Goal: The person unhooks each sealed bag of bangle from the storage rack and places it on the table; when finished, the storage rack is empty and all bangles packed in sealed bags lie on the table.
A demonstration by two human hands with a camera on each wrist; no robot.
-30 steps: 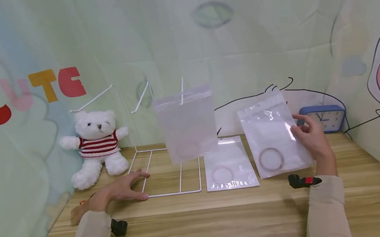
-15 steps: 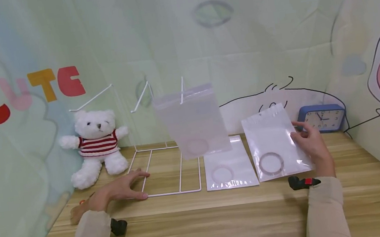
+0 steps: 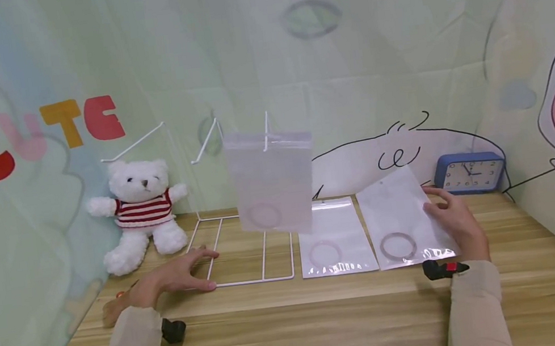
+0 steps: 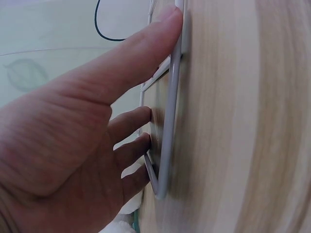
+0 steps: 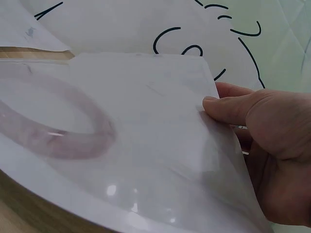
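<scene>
Right hand: pinching tilted bangle pouch. Left hand: fingers apart on wire rack. Step, I judge: laying pouch flat; next needs gentle release.

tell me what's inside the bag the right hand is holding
A pinkish ring shows through the front of the bag in the right hand. The bag's back faces away, so whatever is behind the ring can't be seen.

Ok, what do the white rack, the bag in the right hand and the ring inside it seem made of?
White rack: probably coated metal, smooth, judging by its slim rods.
Bag: likely glossy plastic film; bright highlights, and the ring shows through.
As for the ring: smooth, pinkish, glinting; stone, glass or resin, I can't tell which.
</scene>
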